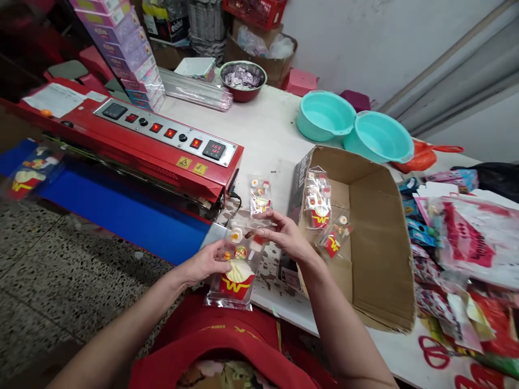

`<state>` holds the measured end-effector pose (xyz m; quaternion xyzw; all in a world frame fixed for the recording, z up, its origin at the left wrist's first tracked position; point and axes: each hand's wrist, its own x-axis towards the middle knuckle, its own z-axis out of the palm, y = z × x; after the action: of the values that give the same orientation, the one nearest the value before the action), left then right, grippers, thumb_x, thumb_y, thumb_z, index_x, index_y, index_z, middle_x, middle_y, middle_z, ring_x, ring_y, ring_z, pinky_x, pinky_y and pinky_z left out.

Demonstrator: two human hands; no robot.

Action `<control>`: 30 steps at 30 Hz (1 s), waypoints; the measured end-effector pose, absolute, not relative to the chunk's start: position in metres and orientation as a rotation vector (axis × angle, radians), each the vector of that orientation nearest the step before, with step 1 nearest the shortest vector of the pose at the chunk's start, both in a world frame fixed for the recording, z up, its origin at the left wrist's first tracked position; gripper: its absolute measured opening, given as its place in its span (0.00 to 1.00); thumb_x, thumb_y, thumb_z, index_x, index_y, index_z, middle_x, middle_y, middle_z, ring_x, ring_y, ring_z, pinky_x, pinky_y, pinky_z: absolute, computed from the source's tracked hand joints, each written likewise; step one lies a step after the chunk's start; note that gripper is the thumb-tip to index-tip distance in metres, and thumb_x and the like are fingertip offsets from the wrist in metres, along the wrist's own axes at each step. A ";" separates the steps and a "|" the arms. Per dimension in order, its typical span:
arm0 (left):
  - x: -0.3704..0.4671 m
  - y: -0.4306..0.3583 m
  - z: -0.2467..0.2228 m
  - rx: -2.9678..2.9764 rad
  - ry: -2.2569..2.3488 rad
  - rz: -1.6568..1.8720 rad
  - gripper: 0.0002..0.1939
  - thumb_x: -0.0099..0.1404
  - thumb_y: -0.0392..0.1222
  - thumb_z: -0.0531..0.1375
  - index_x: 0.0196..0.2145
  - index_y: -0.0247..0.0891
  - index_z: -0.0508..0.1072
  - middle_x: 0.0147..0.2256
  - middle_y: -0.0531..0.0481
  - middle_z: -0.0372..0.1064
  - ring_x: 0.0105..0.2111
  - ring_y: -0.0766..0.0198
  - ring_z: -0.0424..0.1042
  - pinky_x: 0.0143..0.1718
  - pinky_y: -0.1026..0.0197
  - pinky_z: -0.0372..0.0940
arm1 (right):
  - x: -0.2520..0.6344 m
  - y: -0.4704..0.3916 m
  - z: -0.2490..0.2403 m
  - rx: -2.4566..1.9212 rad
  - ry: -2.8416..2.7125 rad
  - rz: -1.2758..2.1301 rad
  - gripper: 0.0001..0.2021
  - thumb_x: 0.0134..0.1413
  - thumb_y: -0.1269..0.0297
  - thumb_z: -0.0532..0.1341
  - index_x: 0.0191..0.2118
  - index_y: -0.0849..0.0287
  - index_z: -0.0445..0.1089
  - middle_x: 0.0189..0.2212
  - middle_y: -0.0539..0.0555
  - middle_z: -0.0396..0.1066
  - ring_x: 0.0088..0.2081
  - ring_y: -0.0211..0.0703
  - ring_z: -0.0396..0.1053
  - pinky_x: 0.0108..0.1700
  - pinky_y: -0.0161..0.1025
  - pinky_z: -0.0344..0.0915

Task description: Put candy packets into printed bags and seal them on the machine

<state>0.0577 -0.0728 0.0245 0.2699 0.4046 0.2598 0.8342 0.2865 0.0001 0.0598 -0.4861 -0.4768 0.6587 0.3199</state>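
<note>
A clear plastic packet (237, 278) hangs between my two hands at the table's front edge. It shows a red and yellow fries-box shape, with small egg, pizza and popsicle shapes above it. My left hand (208, 263) pinches the packet's left side, thumb in front. Near the upper right corner, my right hand (284, 233) grips the packet's top edge between thumb and fingers. Just beyond my hands lies a similar packet (260, 194) on the table. More such packets (318, 200) rest inside an open cardboard box (377, 237) to the right of my right hand.
On the left stands a red sealing machine (162, 143) with a blue conveyor belt (121, 216), carrying another packet (26, 175). Two turquoise basins (326, 116) sit behind the box. Bagged goods (466, 232) and red-handled scissors (433, 352) lie at right. A metal bowl (243, 81) stands at the back.
</note>
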 end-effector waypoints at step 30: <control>-0.026 -0.005 0.009 0.203 1.646 1.252 0.18 0.45 0.29 0.66 0.35 0.33 0.67 0.27 0.49 0.72 0.23 0.63 0.73 0.25 0.64 0.69 | 0.209 0.029 0.002 -1.499 -1.045 1.019 0.22 0.44 0.48 0.66 0.42 0.57 0.65 0.36 0.54 0.72 0.38 0.44 0.71 0.43 0.42 0.68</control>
<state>-0.0258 -0.0050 0.0088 0.0841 0.6827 0.5192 0.5072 0.2094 0.0292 0.0017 -0.6201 -0.4323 0.4215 0.5010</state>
